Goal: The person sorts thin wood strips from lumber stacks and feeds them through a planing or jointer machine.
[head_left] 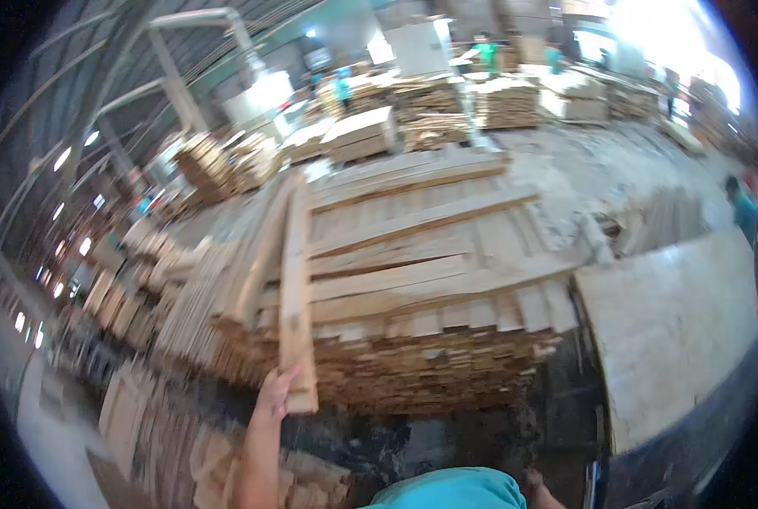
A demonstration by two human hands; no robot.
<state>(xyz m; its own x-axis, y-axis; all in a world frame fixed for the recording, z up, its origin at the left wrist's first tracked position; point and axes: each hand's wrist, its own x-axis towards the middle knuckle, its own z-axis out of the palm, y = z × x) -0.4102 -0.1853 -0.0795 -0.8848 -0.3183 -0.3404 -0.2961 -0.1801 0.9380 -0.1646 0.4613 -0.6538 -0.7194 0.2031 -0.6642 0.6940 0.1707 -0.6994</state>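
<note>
My left hand point(279, 393) is closed around the near end of a long pale wooden plank point(296, 288). The plank points away from me and overlaps the left side of a broad stack of boards point(430, 365). Across the top of that stack lie several loose planks point(396, 297), running roughly sideways. Low in the view, beside my teal shirt point(451, 490), my right hand point(539, 488) is only partly in frame; its fingers are blurred and hidden.
On the right stands a large flat pale panel point(676, 327). Long boards point(196, 297) are piled to the left, and shorter wood pieces point(150, 433) sit lower left. Farther back are more timber stacks point(506, 102) and a person in green point(486, 55).
</note>
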